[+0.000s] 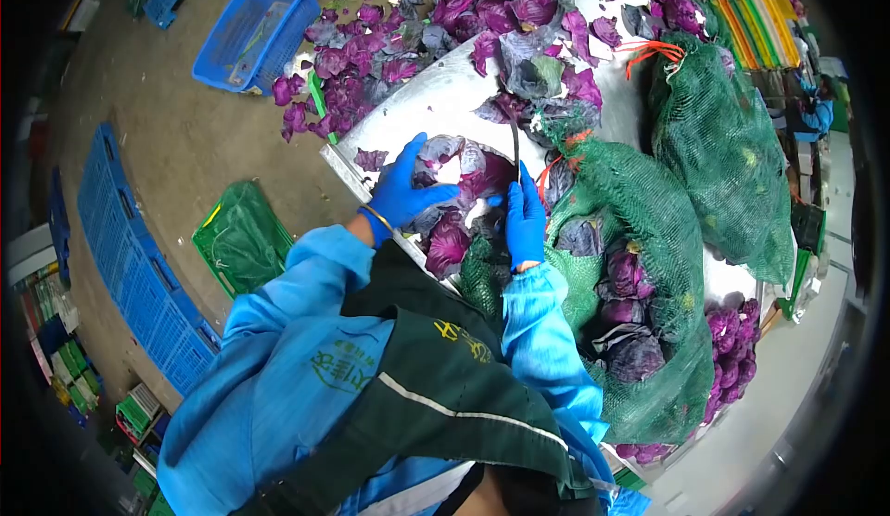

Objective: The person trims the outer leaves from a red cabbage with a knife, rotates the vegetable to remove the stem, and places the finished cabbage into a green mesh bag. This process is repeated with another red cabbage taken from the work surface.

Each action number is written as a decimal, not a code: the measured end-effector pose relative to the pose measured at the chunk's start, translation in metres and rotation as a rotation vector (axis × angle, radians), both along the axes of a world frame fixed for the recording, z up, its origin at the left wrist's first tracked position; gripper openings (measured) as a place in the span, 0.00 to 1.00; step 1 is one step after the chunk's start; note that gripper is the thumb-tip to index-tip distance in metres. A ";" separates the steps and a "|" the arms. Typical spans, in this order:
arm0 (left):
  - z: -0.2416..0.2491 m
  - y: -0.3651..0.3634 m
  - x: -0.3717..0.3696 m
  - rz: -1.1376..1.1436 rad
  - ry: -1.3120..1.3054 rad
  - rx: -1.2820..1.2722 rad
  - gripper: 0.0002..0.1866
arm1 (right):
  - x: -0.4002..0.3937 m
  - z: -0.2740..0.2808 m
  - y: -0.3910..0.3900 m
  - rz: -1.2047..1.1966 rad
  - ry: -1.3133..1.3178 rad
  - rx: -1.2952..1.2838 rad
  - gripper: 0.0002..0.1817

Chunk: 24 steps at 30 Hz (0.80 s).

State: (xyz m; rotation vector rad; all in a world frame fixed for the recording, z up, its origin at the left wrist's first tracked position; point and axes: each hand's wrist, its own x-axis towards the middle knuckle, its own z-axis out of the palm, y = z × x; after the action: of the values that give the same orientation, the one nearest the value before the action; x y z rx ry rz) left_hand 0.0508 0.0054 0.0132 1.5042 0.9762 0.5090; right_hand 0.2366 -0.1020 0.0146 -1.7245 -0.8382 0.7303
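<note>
My left hand (405, 191), in a blue glove, is open at the near edge of the metal table (417, 99), thumb and fingers spread beside loose red cabbage leaves (449, 241). My right hand (526, 224), gloved in blue too, is closed around a knife (516, 136) whose thin dark blade points away from me. More purple leaves and pale scraps lie between the two hands. Right of my right hand, an opened green mesh sack (649, 201) holds several red cabbages (635, 354). Behind the blade sits a heap of leaves (533, 71).
A second, tied mesh sack (718, 145) lies on the right. Purple leaves (371, 52) cover the floor past the table, near a blue crate (250, 34). At left are a blue plastic pallet (139, 256) and a green crate (243, 238). Stacked cabbages (737, 349) show lower right.
</note>
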 end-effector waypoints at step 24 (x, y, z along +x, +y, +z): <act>-0.008 0.012 0.026 -0.143 0.037 0.093 0.56 | -0.006 0.036 0.022 0.336 -0.520 -0.245 0.27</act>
State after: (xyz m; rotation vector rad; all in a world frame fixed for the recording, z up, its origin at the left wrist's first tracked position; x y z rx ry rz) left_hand 0.0767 0.0174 0.0055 1.6586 0.8762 0.4303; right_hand 0.2311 -0.0800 0.0507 -2.0592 -1.4722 0.6263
